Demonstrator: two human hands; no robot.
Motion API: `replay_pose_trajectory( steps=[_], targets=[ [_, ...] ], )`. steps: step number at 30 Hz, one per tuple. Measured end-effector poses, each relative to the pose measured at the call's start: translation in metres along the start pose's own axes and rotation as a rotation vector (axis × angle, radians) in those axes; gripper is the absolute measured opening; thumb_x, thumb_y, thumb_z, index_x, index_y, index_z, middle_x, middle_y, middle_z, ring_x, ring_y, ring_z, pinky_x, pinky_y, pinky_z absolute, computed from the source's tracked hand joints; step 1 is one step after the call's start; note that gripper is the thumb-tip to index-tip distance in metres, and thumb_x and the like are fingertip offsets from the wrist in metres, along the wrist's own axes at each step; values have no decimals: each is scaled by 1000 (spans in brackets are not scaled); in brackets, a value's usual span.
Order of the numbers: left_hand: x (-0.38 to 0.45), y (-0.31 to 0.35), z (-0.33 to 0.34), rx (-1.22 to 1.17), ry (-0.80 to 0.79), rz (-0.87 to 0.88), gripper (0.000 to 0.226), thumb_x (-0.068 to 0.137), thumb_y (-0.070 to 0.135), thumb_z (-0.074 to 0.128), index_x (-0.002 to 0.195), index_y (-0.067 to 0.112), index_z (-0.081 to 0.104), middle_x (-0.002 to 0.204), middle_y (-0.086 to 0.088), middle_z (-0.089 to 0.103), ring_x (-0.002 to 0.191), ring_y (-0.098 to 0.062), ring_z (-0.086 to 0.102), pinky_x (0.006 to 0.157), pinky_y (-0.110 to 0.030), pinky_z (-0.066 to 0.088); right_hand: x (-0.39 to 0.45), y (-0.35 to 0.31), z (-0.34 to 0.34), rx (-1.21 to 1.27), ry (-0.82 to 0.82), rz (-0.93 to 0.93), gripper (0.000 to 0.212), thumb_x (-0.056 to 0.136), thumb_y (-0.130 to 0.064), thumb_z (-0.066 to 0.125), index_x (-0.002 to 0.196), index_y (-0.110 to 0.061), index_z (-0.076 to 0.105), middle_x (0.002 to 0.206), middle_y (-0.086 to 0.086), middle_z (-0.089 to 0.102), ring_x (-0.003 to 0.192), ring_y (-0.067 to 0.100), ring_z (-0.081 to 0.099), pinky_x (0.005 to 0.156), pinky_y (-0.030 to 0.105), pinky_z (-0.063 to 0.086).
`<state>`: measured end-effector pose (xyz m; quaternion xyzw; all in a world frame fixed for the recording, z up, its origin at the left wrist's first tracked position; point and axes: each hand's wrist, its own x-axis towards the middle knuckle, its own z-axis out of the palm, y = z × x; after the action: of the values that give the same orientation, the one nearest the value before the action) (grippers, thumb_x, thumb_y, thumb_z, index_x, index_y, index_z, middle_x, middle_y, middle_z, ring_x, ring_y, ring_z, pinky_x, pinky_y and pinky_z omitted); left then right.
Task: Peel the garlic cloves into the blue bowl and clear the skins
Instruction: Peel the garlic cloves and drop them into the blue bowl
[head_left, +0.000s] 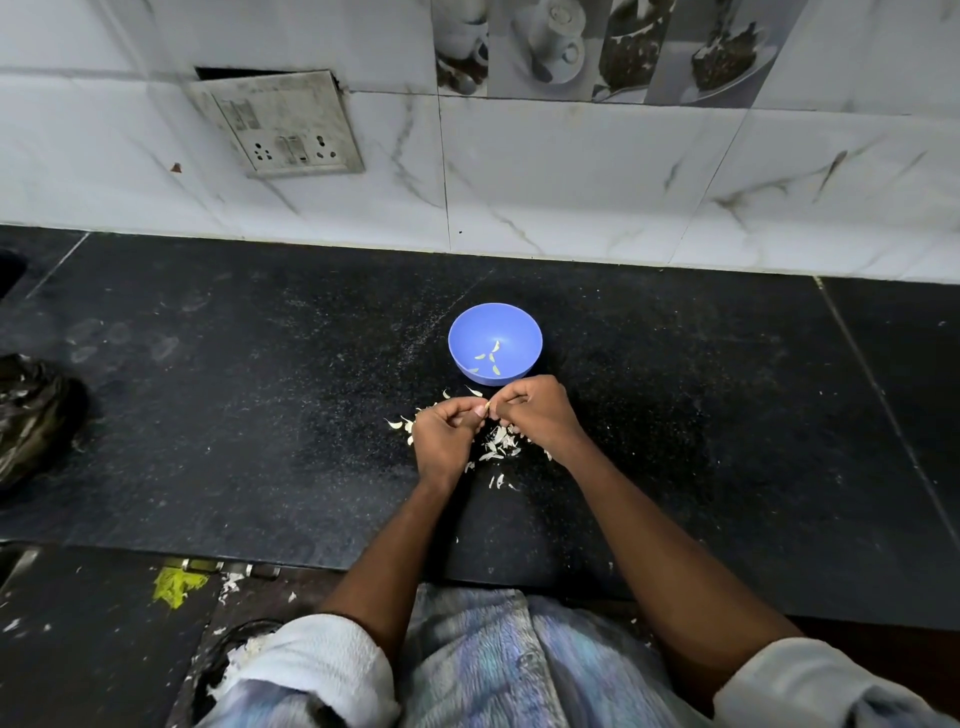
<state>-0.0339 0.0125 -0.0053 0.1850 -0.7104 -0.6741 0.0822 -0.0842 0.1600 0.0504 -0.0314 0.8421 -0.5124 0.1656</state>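
Both hands, left hand (448, 431) and right hand (530, 410), pinch a small, mostly hidden garlic clove (487, 409) just before the round blue plastic bowl (495, 344), over pale papery skins (500, 442) partly covered on the black stone worktop (260, 441).

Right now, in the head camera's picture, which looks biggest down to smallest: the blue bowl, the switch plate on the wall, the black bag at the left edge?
1. Switch plate, clearly largest.
2. Black bag and blue bowl: too alike to rank, since the frame edge cuts the bag off.
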Motion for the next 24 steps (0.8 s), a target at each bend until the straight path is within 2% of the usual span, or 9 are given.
replay_pose_trajectory(
  steps=[5, 11, 19, 24],
  targets=[
    [-3, 4, 0, 96, 26, 80, 10, 93, 4, 77, 96, 11, 84, 86, 4, 81, 76, -6, 73, 76, -27, 59, -2, -3, -2, 162, -36, 101, 11, 87, -5, 69, 87, -6, 80, 77, 8, 78, 68, 12, 69, 64, 24, 55],
    [-4, 9, -2, 250, 45, 193, 10, 92, 6, 78, 94, 15, 84, 87, 9, 79, 80, -4, 73, 76, -25, 58, 1, 2, -2, 266, -60, 153, 11, 88, -5, 69, 91, -3, 79, 81, 13, 78, 70, 15, 71, 65, 24, 55],
    [-7, 15, -3, 363, 70, 290, 11, 92, 10, 78, 96, 18, 83, 91, 12, 78, 85, -2, 71, 82, -25, 57, 3, 2, -2, 278, -62, 169, 10, 86, -4, 69, 89, -1, 78, 79, 15, 77, 67, 16, 68, 62, 23, 53],
    [-7, 13, -5, 367, 50, 291, 12, 92, 10, 77, 96, 19, 83, 91, 12, 77, 86, -4, 71, 83, -32, 58, 4, 4, 1, 299, -58, 185, 10, 86, -5, 70, 90, 1, 77, 81, 18, 77, 65, 16, 65, 60, 23, 52]
  ],
)
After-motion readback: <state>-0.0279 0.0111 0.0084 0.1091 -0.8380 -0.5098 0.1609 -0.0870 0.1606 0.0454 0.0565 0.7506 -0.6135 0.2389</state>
